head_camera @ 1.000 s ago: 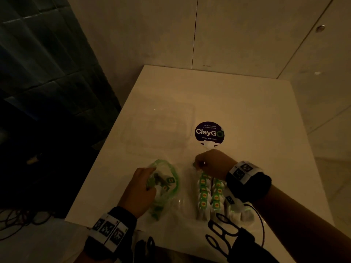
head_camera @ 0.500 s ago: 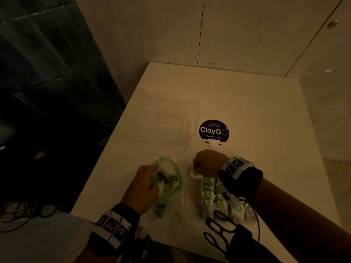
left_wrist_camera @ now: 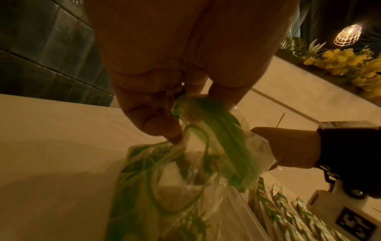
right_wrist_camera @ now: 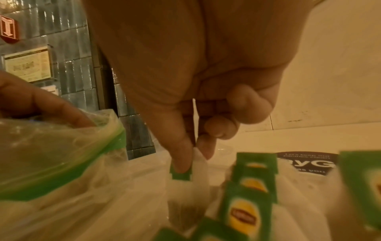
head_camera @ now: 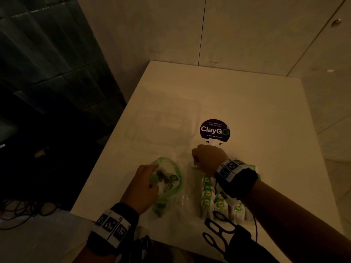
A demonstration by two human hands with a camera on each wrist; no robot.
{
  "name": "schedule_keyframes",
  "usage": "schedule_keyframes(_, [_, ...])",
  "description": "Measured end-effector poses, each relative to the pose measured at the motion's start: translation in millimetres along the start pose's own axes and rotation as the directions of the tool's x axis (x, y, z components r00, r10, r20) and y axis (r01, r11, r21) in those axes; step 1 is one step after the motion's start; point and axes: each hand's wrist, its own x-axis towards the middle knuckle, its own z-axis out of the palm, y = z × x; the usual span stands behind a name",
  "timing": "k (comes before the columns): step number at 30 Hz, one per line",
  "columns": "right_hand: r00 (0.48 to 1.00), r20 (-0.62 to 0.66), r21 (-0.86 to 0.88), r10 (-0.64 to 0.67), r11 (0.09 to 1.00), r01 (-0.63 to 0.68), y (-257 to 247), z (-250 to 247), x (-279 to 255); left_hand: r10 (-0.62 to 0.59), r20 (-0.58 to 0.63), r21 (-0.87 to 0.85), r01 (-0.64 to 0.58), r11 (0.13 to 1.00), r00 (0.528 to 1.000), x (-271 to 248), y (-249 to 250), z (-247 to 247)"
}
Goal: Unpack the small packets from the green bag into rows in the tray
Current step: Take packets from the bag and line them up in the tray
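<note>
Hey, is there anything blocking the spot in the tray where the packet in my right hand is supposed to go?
Nothing visible does. The right hand pinches the packet at the far end of the rows of packets in the tray. The green bag, gripped by the left hand, lies beside the tray.

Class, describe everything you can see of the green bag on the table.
The green bag is thin, crinkled plastic, clear with green print and a green rim at its open mouth. It lies slumped on the white table, left of the rows of packets. The left hand grips its mouth, fingers pinching the bunched film. A few packets show inside.
</note>
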Motion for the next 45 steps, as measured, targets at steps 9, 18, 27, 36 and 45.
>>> schedule_keyframes(9, [0.997, 0.044, 0.1, 0.056, 0.993, -0.06, 5.9, -1.7, -0.7, 0.004, -0.001, 0.01, -0.004, 1.0, 1.0, 1.6, -0.1, 1.1])
schedule_keyframes(18, [0.99, 0.126, 0.166, 0.058, 0.983, -0.078, 4.6, -6.1, -0.3, 0.006, 0.01, 0.023, -0.007, 1.0, 1.0, 5.5, 5.5, 0.9])
schedule_keyframes(27, [0.99, 0.067, 0.119, 0.121, 0.985, -0.129, 4.2, -9.8, 0.2, -0.002, 0.015, 0.031, 0.001, 1.0, 1.0, 8.9, 8.2, 1.4])
schedule_keyframes(36, [0.986, 0.068, 0.168, -0.152, 0.976, 0.138, -63.4, -2.7, -21.5, 0.01, 0.025, 0.015, -0.01, 1.0, 1.0, 10.5, 12.3, 2.6])
schedule_keyframes(45, [0.987, 0.039, 0.151, -0.157, 0.977, 0.15, -80.8, 7.2, -13.4, 0.03, 0.034, 0.022, -0.03, 0.999, 0.999, 11.3, 11.4, 4.6])
